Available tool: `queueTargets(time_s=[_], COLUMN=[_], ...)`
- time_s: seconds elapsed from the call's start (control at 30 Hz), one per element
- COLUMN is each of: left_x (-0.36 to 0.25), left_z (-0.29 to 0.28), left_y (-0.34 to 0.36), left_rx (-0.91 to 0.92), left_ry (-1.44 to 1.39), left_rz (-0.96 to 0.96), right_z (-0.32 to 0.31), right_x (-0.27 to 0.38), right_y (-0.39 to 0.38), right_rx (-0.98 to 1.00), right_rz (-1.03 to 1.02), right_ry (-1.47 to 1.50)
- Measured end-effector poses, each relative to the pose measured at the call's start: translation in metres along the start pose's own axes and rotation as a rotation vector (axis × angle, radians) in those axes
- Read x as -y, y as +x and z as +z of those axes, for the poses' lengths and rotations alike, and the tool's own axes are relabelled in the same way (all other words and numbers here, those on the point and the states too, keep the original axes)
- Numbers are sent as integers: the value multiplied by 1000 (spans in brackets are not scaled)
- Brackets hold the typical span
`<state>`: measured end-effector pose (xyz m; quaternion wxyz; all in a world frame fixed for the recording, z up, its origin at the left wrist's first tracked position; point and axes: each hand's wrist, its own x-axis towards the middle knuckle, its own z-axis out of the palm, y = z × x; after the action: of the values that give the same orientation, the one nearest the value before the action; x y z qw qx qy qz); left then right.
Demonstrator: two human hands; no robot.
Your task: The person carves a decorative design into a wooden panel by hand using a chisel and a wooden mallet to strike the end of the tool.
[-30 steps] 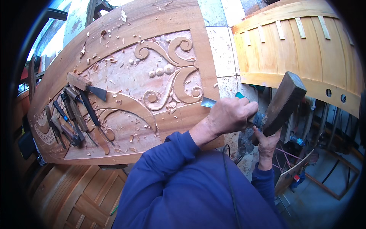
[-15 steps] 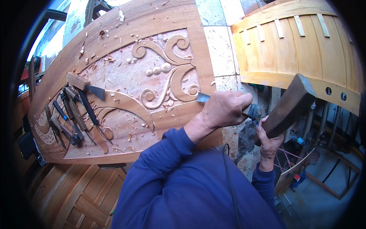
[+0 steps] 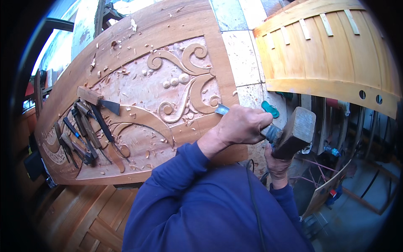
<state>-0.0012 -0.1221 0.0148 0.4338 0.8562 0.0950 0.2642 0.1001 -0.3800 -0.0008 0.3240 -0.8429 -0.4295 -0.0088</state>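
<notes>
While left fingers (image 3: 257, 125) wrap the chisel (image 3: 273, 133), its blade (image 3: 222, 109) juts leftward.

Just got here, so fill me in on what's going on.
A person is at a carved wooden panel. The left hand grips a chisel, its blade over the panel beside a scroll. The right hand holds a wooden mallet, its head close by the chisel's handle end; whether they touch is hard to tell. Loose hand tools lie bunched on the panel's left part, and wood shavings are scattered across it.
</notes>
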Motion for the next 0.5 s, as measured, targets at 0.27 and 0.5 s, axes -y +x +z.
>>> queueTargets(time_s=[0.27,0.5], left_x=[-1,-2], left_z=[-8,-20], left_y=[-9,-13], left_rx=[90,194], left_ry=[-65,-70], left_rz=[79,122], right_z=[2,9], right_x=[44,41], right_y=[6,-32], right_rx=[-26,-113], right_rz=[-45,297], right_ry=[115,552])
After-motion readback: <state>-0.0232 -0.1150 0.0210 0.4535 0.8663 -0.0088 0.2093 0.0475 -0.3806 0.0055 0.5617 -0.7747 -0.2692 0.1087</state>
